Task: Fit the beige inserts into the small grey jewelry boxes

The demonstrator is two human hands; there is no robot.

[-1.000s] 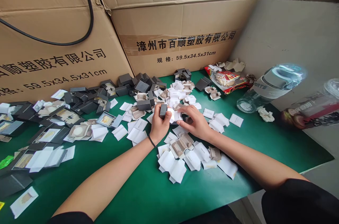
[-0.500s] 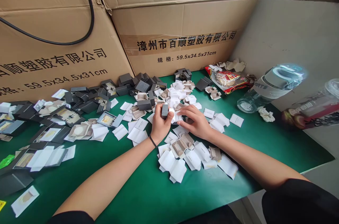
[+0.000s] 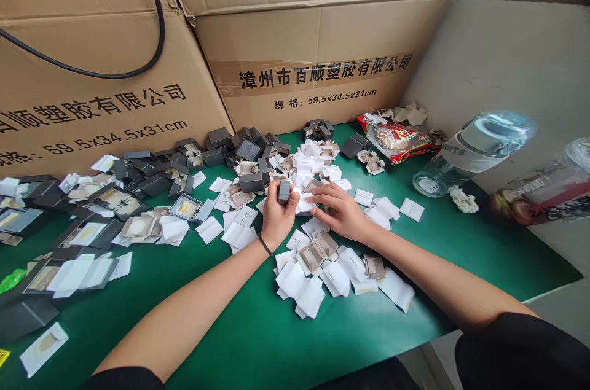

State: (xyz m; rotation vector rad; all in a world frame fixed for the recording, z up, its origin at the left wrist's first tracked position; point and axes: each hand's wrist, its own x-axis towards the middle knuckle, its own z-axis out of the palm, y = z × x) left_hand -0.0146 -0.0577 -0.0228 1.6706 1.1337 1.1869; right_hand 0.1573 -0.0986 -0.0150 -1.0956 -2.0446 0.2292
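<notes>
My left hand (image 3: 276, 218) is closed around a small dark grey box (image 3: 284, 192), held upright over the heap of paper pieces. A small white piece (image 3: 302, 200) sits just right of the box, by my left thumb. At that white piece are the bent fingertips of my right hand (image 3: 338, 209), with the thumb below. Whether the white piece is joined to the box cannot be made out. Under and in front of my hands lie folded white cards (image 3: 302, 292) and grey-brown card inserts (image 3: 313, 255).
Many dark boxes (image 3: 152, 184) lie at the left and back of the green table (image 3: 221, 328). Large cartons (image 3: 318, 40) stand behind. On the right are a red snack bag (image 3: 396, 138), a clear bottle (image 3: 470, 150), crumpled tissue (image 3: 463, 199) and another bottle (image 3: 548, 187).
The dark box and my left hand have shifted very slightly left. The white piece beside the box shows a little more, and my right fingertips have stayed at it.
</notes>
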